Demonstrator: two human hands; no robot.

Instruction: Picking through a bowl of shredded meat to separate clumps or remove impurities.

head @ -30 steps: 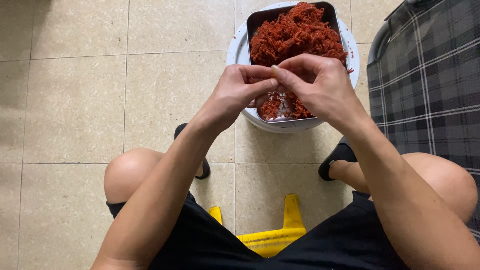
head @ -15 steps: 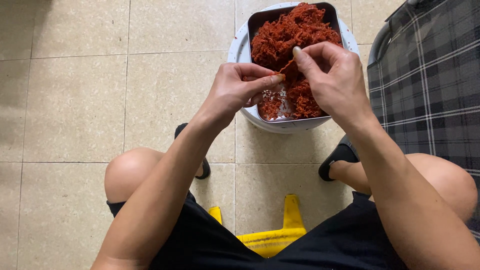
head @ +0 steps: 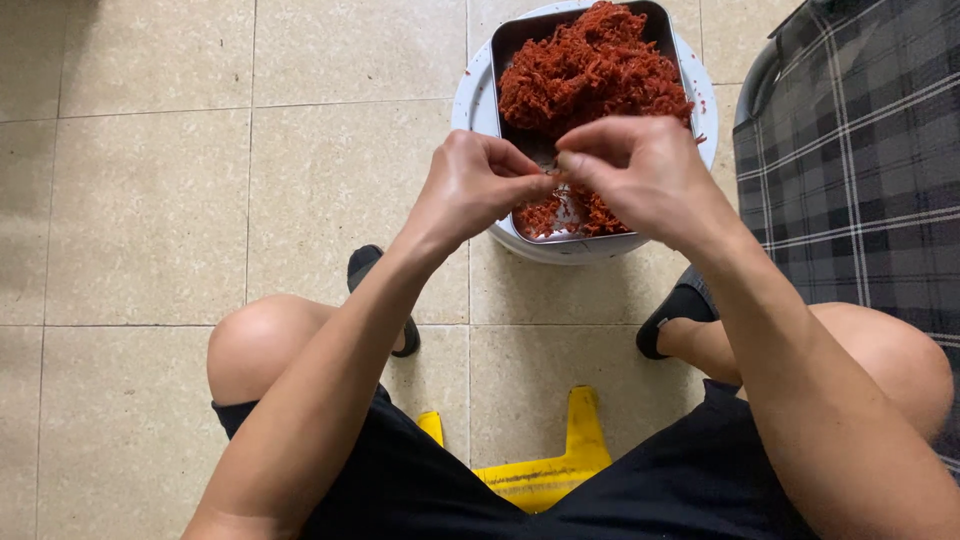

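While the person sits on a low yellow stool (head: 545,470), both hands meet above the near end of a metal tray (head: 512,40). The left hand (head: 478,185) and the right hand (head: 640,170) have their fingertips pinched together on a small piece of the red shredded food (head: 590,75), which I cannot see clearly. The tray, heaped with this food, rests on a white round bucket (head: 470,100) at twelve o'clock from the knees. At two o'clock hangs a dark checked cloth (head: 850,170). The floor (head: 150,200) is beige tile.
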